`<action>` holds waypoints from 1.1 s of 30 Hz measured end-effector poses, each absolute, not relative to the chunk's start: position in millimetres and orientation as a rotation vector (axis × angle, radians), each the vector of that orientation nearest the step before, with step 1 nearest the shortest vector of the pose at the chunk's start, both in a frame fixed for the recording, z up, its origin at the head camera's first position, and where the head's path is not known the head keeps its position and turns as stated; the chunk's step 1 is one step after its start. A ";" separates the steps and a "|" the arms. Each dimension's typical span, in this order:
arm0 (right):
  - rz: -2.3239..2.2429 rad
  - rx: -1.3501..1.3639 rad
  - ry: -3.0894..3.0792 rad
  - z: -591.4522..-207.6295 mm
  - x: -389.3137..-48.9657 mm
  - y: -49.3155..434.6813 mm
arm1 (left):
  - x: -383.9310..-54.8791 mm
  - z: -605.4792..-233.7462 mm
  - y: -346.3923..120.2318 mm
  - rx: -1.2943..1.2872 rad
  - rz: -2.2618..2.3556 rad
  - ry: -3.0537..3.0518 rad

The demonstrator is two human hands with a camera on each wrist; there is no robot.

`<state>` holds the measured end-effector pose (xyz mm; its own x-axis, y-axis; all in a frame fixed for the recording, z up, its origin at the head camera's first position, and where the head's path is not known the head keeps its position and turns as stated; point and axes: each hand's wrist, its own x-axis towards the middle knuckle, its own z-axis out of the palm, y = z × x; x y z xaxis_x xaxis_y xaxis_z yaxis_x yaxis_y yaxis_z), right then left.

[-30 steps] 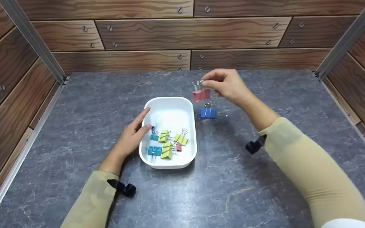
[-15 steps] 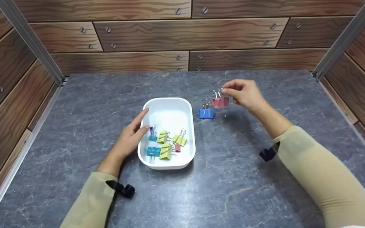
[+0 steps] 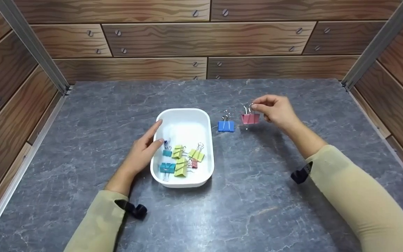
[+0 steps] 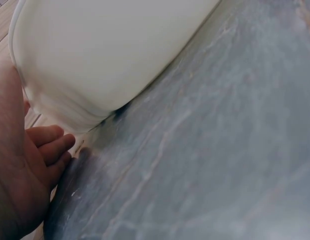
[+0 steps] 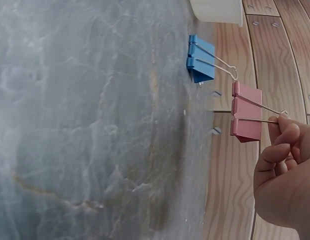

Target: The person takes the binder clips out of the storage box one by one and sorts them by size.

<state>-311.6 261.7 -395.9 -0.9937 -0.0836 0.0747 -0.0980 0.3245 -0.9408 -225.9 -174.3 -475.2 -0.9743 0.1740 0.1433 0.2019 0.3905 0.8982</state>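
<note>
1. We have our hands well apart, on either side of the white, rounded-oblong tray [image 3: 184,126], plastic by its look.
2. Our left hand [image 3: 140,152] rests at the tray's left rim, index finger and thumb extended and touching it.
3. Our right hand [image 3: 279,112] pinches the pink, wedge-shaped metal binder clip [image 3: 250,119] by silver wire at its top; the clip hangs to the right of the tray, just above the grey, marbled tabletop [image 3: 257,196].
4. The blue, wedge-shaped metal binder clip [image 3: 226,126] stands between the pink one and the tray, handles up.
5. In the tray's near half lie yellow-green metal clips [image 3: 181,167], teal metal clips [image 3: 167,168] and a small red clip [image 3: 194,163].
6. We judge the step in hand to be positioning the pink clip outside the tray, beside the blue one.
7. The next move, we think, calls for lowering it level, then loosening our pinch without tipping it.
</note>
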 end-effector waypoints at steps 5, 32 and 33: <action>1.760 0.155 -2.580 -403.3 -311.4 261.7 | -226.1 -476.1 -174.3 -0.345 -1.681 -2.608; 1.735 0.085 -2.670 -424.4 -314.6 256.9 | -224.6 -474.0 -174.6 -0.367 -1.663 -2.596; 1.730 0.084 -2.676 -424.7 -314.8 256.9 | -224.6 -473.8 -174.5 -0.366 -1.659 -2.596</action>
<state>-314.8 256.9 -424.7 -0.9975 -0.0693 -0.0106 -0.0188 0.4098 -0.9120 -224.6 -174.5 -473.8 -0.9715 0.1762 0.1588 0.2181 0.4007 0.8899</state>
